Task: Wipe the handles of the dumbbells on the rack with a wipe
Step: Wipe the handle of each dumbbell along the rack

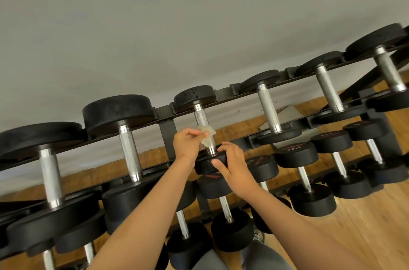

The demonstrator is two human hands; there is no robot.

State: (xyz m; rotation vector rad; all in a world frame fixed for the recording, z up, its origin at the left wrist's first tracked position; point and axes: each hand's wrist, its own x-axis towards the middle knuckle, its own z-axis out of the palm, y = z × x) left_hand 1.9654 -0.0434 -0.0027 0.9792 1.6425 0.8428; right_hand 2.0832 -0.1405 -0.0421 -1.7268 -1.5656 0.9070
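Observation:
A black dumbbell rack (223,90) carries a top row of black dumbbells with knurled silver handles. My left hand (187,143) pinches a crumpled whitish wipe (205,137) against the lower part of the handle (202,118) of the middle dumbbell. My right hand (232,167) grips the near black head (205,164) of that same dumbbell, thumb on its front face and fingers over its top edge. The handle's bottom end shows between my two hands.
Top-row neighbours stand close: a larger dumbbell (129,150) to the left and a slimmer one (269,110) to the right. A lower tier of smaller dumbbells (306,178) sits below and right. A grey wall lies behind and a wooden floor (365,225) below.

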